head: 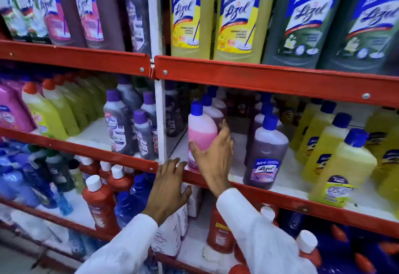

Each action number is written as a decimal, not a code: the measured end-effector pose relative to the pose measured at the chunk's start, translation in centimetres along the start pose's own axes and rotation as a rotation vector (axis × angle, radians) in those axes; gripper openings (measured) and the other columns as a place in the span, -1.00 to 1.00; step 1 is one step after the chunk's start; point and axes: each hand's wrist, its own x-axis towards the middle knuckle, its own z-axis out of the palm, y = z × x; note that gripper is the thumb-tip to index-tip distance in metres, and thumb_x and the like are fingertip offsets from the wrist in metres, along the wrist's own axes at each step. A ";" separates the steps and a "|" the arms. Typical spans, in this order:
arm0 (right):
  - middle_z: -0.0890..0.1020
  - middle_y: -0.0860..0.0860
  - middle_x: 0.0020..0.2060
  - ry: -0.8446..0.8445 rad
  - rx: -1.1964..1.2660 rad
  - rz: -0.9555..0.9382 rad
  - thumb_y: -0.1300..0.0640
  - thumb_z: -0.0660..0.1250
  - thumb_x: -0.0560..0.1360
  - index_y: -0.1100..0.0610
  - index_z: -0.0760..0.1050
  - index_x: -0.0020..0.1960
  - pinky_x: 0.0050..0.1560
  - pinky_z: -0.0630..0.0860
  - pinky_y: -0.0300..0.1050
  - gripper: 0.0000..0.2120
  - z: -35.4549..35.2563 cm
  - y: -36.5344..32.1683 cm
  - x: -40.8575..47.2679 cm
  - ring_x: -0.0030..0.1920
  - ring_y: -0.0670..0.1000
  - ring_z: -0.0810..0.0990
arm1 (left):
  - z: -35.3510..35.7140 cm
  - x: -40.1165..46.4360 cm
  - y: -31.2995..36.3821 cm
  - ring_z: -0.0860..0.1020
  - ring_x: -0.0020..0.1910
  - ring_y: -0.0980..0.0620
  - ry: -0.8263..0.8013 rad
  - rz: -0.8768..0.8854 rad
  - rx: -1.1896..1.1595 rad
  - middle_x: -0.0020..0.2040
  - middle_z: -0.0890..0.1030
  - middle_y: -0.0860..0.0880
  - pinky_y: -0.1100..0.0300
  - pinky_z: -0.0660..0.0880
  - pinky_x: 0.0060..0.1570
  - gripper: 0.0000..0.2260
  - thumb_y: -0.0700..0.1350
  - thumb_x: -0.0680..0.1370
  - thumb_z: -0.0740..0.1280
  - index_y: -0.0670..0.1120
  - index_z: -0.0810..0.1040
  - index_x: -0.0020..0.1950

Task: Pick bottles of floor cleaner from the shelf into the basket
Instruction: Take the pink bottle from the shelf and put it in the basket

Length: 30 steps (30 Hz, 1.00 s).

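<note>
A pink floor cleaner bottle with a blue cap stands at the left end of the middle shelf, right of the white upright post. My right hand wraps around the lower half of this bottle, thumb on its left side and fingers on its right. My left hand hovers open with spread fingers just in front of the red shelf edge, below and left of the bottle. A purple Lizol bottle stands to the right of the pink one. No basket is in view.
Yellow bottles fill the right of the middle shelf. Large yellow and dark green Lizol bottles stand on the top shelf. Red bottles with white caps crowd the lower shelf. A white upright post divides the bays.
</note>
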 end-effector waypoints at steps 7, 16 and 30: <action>0.63 0.10 0.18 0.179 0.348 0.275 0.03 0.66 0.10 0.08 0.31 0.36 0.06 0.60 -0.04 -0.08 4.0 -0.7 1.7 0.12 0.17 0.63 | 1.0 -0.3 -1.3 0.26 0.48 -0.22 -0.041 0.049 0.023 0.41 0.42 -0.14 -0.15 0.21 0.50 -0.45 -0.01 0.43 0.34 -0.05 0.33 0.40; 0.61 -0.05 0.03 -0.048 0.925 -0.183 0.16 0.52 0.09 -0.02 0.33 0.22 -0.14 0.58 -0.23 -0.26 -4.2 -1.0 1.7 -0.06 -0.11 0.62 | 1.6 -0.4 -1.6 0.31 0.48 -0.18 -0.007 0.102 -0.089 0.42 0.45 -0.13 -0.13 0.29 0.48 -0.42 -0.03 0.46 0.38 -0.06 0.33 0.45; 0.61 0.10 -0.16 -0.924 1.810 -0.064 0.13 0.51 0.06 0.24 0.38 0.21 -0.14 0.58 0.00 -0.24 -10.2 -2.3 2.3 -0.22 0.10 0.62 | 4.7 1.5 -1.3 0.43 0.33 0.02 -0.071 0.184 -0.060 0.25 0.54 0.09 -0.11 0.19 0.51 -0.55 0.19 0.49 0.31 0.10 0.39 0.34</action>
